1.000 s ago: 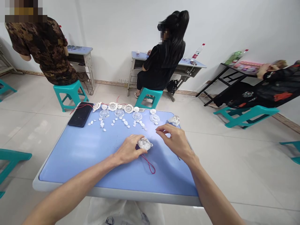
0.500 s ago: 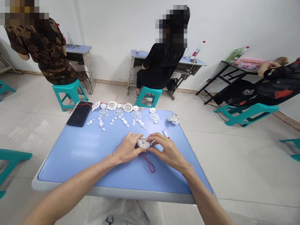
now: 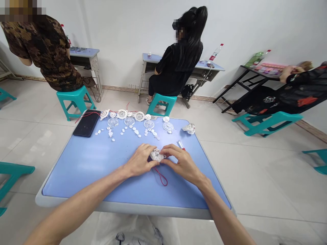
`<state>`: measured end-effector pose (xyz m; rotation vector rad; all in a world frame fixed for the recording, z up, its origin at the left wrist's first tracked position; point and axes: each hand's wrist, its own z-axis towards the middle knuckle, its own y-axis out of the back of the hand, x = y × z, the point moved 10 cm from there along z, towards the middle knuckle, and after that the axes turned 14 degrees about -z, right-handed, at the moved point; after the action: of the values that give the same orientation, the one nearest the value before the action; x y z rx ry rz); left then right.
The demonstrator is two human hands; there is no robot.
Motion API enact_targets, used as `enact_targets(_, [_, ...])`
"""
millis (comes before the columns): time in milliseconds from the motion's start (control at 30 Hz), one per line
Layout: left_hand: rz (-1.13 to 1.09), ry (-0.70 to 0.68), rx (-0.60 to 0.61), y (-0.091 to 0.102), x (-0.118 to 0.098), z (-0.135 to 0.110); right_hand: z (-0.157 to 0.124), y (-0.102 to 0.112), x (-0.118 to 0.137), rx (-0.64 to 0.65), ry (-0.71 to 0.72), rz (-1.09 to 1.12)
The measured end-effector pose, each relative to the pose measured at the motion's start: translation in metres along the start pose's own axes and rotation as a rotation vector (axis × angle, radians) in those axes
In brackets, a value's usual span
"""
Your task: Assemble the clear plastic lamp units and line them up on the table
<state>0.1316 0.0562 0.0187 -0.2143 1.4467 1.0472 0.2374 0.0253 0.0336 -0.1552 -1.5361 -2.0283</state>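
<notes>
Between my two hands, just above the blue table [image 3: 102,183], is a small white and clear plastic mechanism [image 3: 157,156] with a shiny metal spot on its face. A loop of red cord [image 3: 162,178] hangs from it onto the table. My left hand [image 3: 142,159] grips its left side, thumb below and fingers above. From the right, my right hand [image 3: 178,159] pinches it with thumb and fingertips. Its underside is hidden. Just beyond my right hand lies a small screwdriver [image 3: 181,145] with a clear and red handle.
Along the far edge lie a black phone [image 3: 87,123], several white round housings [image 3: 122,114], clear discs [image 3: 149,124] and small white gears [image 3: 136,132]. Another white assembly [image 3: 188,128] sits at the far right corner. People sit on green stools [image 3: 163,103] at desks beyond.
The plastic mechanism has tilted slightly in my hands, and its metal spot shows more brightly. The red cord loop has shifted a little. Both hands keep their grip.
</notes>
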Motion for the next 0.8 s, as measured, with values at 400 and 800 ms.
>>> enact_targets(400, [-0.041, -0.024, -0.031, 0.0009, 0.0024, 0.0009, -0.0004, 0.0040, 0.0003, -0.010, 0.005, 0.055])
enact_targets(800, [-0.038, -0.044, -0.042, 0.0005, 0.0025, 0.0003, 0.0008, 0.0047, 0.0026, 0.022, 0.027, 0.073])
